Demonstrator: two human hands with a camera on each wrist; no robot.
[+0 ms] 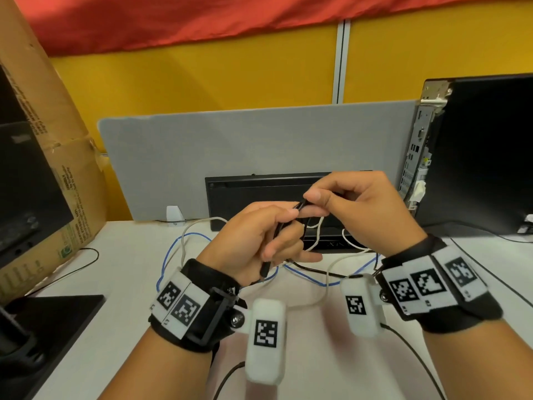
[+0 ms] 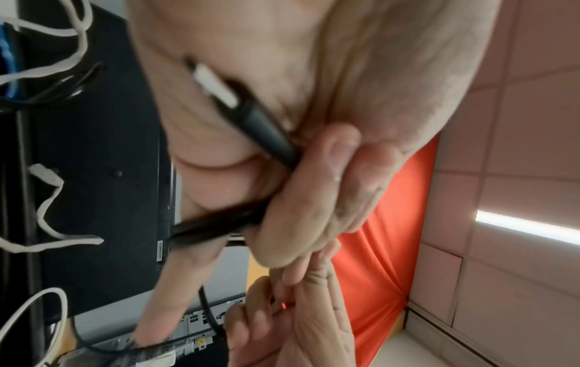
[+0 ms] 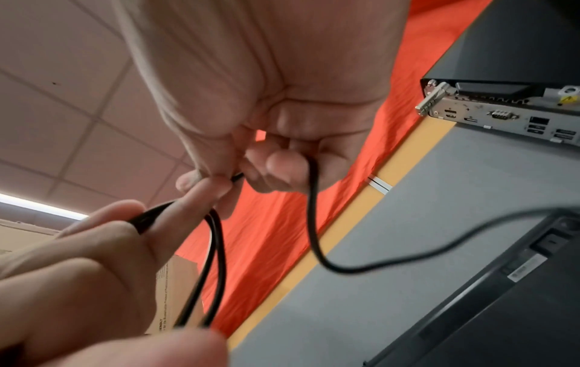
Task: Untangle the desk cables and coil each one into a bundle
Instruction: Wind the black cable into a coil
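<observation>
Both hands are raised above the desk with a thin black cable (image 1: 275, 235) between them. My left hand (image 1: 259, 235) grips folded loops of it, and its black plug with a white tag (image 2: 219, 91) lies against the palm. My right hand (image 1: 346, 203) pinches the same black cable (image 3: 313, 223) between thumb and fingertips, right beside the left fingertips; a slack length hangs down from it. A white cable (image 1: 199, 223) and a blue cable (image 1: 305, 277) lie tangled on the white desk (image 1: 129, 269) beneath the hands.
A black keyboard (image 1: 230, 197) leans against the grey divider (image 1: 259, 140) behind the hands. A desktop computer case (image 1: 476, 154) stands at the right. A cardboard box (image 1: 52, 140) and a black monitor base (image 1: 52, 321) are at the left.
</observation>
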